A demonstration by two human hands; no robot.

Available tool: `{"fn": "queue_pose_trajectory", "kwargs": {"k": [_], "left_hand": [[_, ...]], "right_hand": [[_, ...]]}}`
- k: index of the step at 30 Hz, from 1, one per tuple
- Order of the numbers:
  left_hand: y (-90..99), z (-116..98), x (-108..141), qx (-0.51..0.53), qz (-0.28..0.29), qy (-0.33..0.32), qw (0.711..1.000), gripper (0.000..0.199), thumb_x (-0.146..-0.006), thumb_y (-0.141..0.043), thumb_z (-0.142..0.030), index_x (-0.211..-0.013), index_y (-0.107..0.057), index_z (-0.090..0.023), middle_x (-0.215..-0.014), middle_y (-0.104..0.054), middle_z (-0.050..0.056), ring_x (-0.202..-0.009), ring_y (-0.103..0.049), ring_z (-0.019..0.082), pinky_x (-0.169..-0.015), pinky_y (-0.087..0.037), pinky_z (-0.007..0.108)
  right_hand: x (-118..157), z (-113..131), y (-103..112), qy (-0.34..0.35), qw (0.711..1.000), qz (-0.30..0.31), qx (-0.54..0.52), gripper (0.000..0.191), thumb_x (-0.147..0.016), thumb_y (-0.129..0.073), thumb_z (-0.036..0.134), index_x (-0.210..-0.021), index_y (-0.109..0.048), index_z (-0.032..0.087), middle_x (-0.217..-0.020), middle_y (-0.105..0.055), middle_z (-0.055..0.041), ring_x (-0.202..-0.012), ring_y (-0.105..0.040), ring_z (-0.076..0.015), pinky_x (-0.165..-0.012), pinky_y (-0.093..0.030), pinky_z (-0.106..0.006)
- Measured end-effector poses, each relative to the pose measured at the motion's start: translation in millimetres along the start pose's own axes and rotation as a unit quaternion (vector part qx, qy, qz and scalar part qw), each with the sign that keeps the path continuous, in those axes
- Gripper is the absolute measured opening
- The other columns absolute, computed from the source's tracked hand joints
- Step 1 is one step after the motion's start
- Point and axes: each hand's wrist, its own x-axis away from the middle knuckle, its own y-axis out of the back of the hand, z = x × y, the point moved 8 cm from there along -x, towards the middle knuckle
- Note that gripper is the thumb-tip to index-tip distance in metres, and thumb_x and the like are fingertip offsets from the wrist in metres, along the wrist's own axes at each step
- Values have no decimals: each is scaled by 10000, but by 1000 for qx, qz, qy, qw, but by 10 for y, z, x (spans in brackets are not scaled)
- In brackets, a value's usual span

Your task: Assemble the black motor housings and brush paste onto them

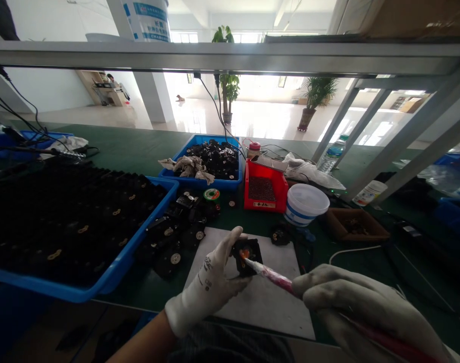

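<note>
My left hand (pixel 209 282), in a white glove, holds a small square black plastic housing (pixel 251 254) between thumb and fingers, above a white sheet (pixel 270 307). An orange substance shows inside the housing. In my right hand (pixel 360 302), also gloved, is a slim red-and-white brush (pixel 277 277), pointing left. Its tip meets the orange spot in the housing; the bristles are too small to make out. Another small black part (pixel 280 234) lies at the sheet's upper right corner. Several black housings with round metal discs (pixel 175 258) lie left of the sheet.
A large blue tray (pixel 139 257) of black parts stands at left, with a smaller blue bin (pixel 200 184) behind. A red bin (pixel 266 205) of tiny pieces, a white tub (pixel 306 201) and a brown box (pixel 356 234) line the back right. A metal shelf beam (pixel 230 58) crosses overhead.
</note>
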Motion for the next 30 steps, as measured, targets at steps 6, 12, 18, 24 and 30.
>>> {"fn": "queue_pose_trajectory", "kwargs": {"k": [6, 12, 18, 24, 30], "left_hand": [[49, -126, -15, 47, 107, 6, 993, 1049, -784, -887, -117, -1644, -325, -330, -1547, -589, 96, -1427, -577, 288, -1220, -469, 444], [-8, -313, 0, 19, 221, -67, 973, 1142, -759, -899, -67, -1663, -259, -347, -1519, -596, 113, -1400, -594, 276, -1181, -497, 415], [-144, -403, 30, -45, 285, -96, 953, 1066, -779, -863, -54, -1653, -302, -296, -1587, -532, 136, -1469, -518, 295, -1231, -438, 440], [-169, -326, 7, -31, 266, -57, 962, 836, -784, -825, -78, -1531, -487, -238, -1517, -590, 136, -1429, -556, 299, -1207, -464, 436], [-125, -62, -121, -18, 164, 25, 986, 803, -657, -779, -53, -1409, -539, -203, -1462, -594, 130, -1380, -575, 314, -1201, -464, 467]], "right_hand": [[-30, -21, 67, -11, 995, 90, -29, 152, -1028, -606, 110, -1071, -705, 217, -984, -744, -95, -917, -769, -215, -808, -622, -239], [-85, -108, 90, -45, 973, 198, -111, 158, -1037, -631, 152, -1155, -731, 182, -1090, -731, -116, -1024, -731, -229, -910, -587, -297], [-261, -136, 45, -118, 973, 185, -75, 174, -1025, -644, 211, -1114, -793, 189, -956, -756, -47, -829, -721, -161, -732, -546, -199], [-224, -320, -12, -234, 966, 84, -72, 183, -1029, -675, 324, -979, -783, 185, -836, -761, -24, -675, -697, -125, -558, -519, -126], [38, -356, 340, -260, 939, -202, -98, 278, -986, -744, 443, -866, -805, 200, -828, -776, -66, -606, -685, -151, -528, -569, -172]]}}
